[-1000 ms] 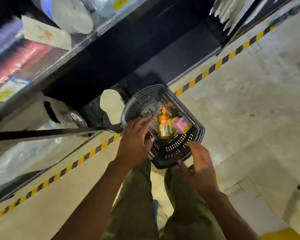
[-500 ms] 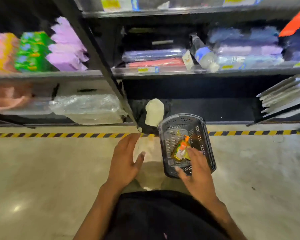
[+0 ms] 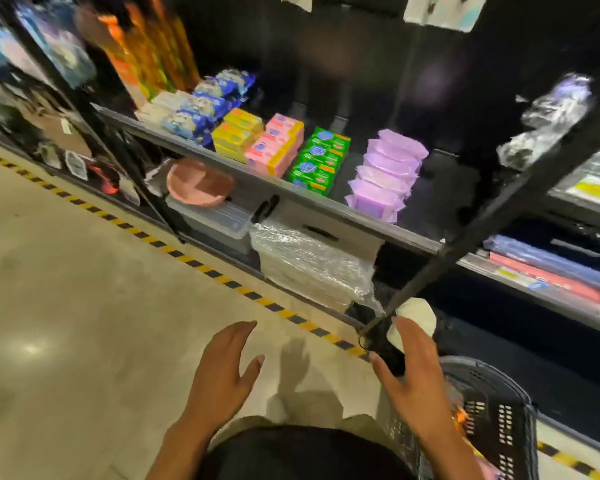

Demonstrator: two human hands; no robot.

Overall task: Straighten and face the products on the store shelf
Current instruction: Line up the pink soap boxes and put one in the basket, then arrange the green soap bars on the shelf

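A dark store shelf (image 3: 326, 207) carries rows of products: yellow boxes (image 3: 238, 133), pink boxes (image 3: 278, 147), green boxes (image 3: 321, 159), purple packs (image 3: 385, 174) and blue-and-white packs (image 3: 198, 105). My left hand (image 3: 224, 379) hovers open above the floor, fingers spread, holding nothing. My right hand (image 3: 418, 379) is also open and empty, just left of a dark plastic basket (image 3: 499, 410) on the floor. Both hands are well below and in front of the shelf.
A black upright post (image 3: 492, 209) crosses the shelf front diagonally. Below the shelf lie a pink bowl (image 3: 198, 181), a clear tub (image 3: 219, 220) and a plastic-wrapped bundle (image 3: 309, 265). Yellow-black tape (image 3: 194, 263) marks the floor edge. Further goods fill shelves left and right.
The view has swung up and left from the basket to the product shelf. My right hand has left the basket and holds nothing; both hands are now raised and spread.
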